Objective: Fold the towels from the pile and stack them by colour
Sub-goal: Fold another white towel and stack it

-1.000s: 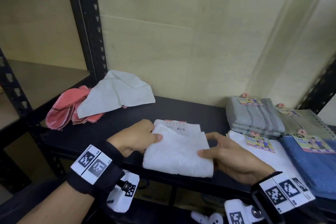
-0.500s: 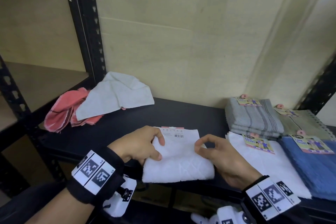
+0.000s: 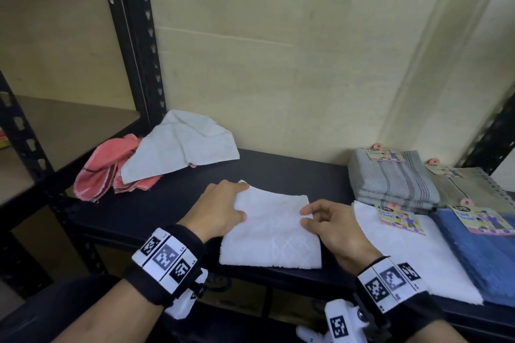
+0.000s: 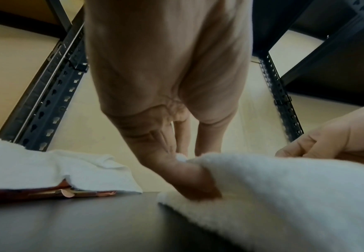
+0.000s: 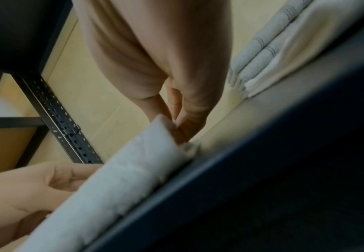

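Note:
A folded white towel (image 3: 271,234) lies on the black shelf (image 3: 156,203) near its front edge. My left hand (image 3: 239,202) pinches its far left corner, thumb on top (image 4: 189,179). My right hand (image 3: 305,216) pinches the far right corner between thumb and fingers (image 5: 176,126). The pile sits at the back left: a crumpled pale towel (image 3: 181,145) on top of a pink one (image 3: 97,175). Folded stacks stand at the right: grey (image 3: 390,181), green (image 3: 473,192), white (image 3: 404,253) and blue (image 3: 487,259).
Black perforated rack posts (image 3: 133,36) rise at the back left and far right (image 3: 498,131). A beige wall (image 3: 278,64) closes the back. A lower wooden shelf (image 3: 55,125) lies to the left. Paper labels (image 3: 398,218) lie on the stacks.
The labelled strip along the towel's far edge is now covered by the white layer. Both hands have shifted to the far corners and pinch them.

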